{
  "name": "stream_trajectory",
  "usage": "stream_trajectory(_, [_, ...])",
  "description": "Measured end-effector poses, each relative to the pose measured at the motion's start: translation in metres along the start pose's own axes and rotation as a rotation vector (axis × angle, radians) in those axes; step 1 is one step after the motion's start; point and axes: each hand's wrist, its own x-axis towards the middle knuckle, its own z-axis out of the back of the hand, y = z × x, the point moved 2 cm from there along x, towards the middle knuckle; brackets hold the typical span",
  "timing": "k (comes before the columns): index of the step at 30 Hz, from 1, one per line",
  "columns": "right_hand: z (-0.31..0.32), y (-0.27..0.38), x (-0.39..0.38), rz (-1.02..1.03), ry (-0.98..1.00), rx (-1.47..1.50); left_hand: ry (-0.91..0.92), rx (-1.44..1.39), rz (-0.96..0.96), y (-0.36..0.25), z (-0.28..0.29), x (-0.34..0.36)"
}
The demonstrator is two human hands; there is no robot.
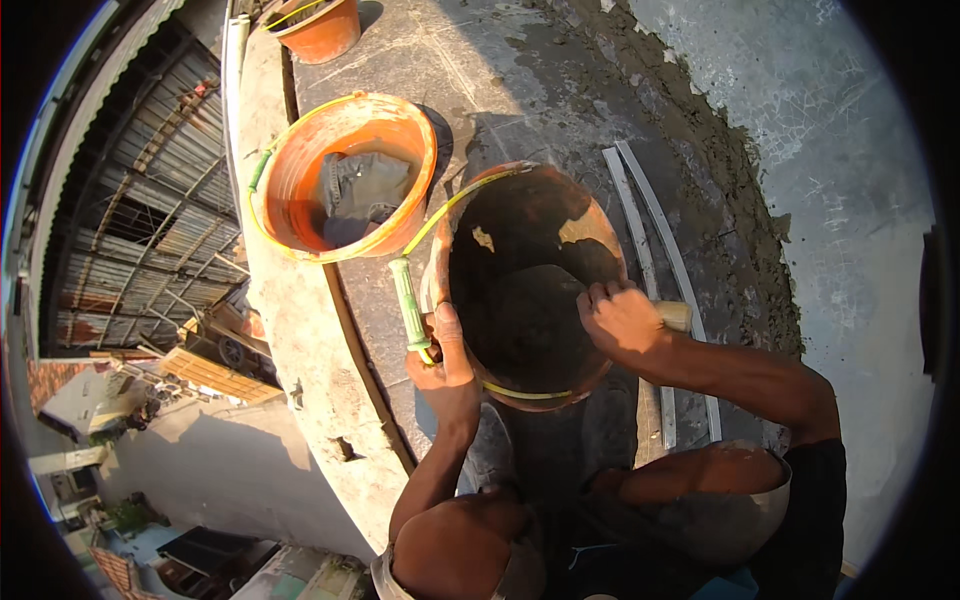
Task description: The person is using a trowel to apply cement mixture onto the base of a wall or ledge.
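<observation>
A worn bucket (520, 310) with dark material inside stands between my feet, its yellow handle (470, 185) with a green grip (408, 305) hanging to the left. My left hand (443, 365) is closed at its left rim beside that grip, thumb upward. My right hand (620, 320) is curled at the right rim, fingertips inside. A pale cylindrical handle (676, 316) shows just behind it; whether I hold that or only the rim is hidden. An orange bucket (280, 190) with grey cloth (362, 190) in it stands at the upper left.
Another orange bucket (320, 38) stands farther off. Two pale strips (670, 280) lie to my right, beside rough mortar (760, 240) along a grey surface (850, 280). On my left the ledge (300, 330) ends at a drop, with metal roofing (150, 220) and ground below.
</observation>
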Motion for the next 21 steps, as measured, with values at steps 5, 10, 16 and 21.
stream_trajectory(5, [0.013,-0.025,0.015,0.101,0.027,0.352,-0.045,-0.333,0.155,0.020,0.032,0.007])
stream_trajectory(10, [0.109,-0.054,0.159,0.046,0.078,1.271,-0.078,-0.441,0.288,0.036,0.050,0.016])
stream_trajectory(16, [0.068,-0.024,0.342,-0.007,0.455,1.499,-0.170,-0.416,0.436,0.066,0.076,0.024])
stream_trajectory(21, [-0.007,0.007,0.431,-0.114,0.648,1.499,-0.136,-0.413,0.390,0.076,0.076,0.024])
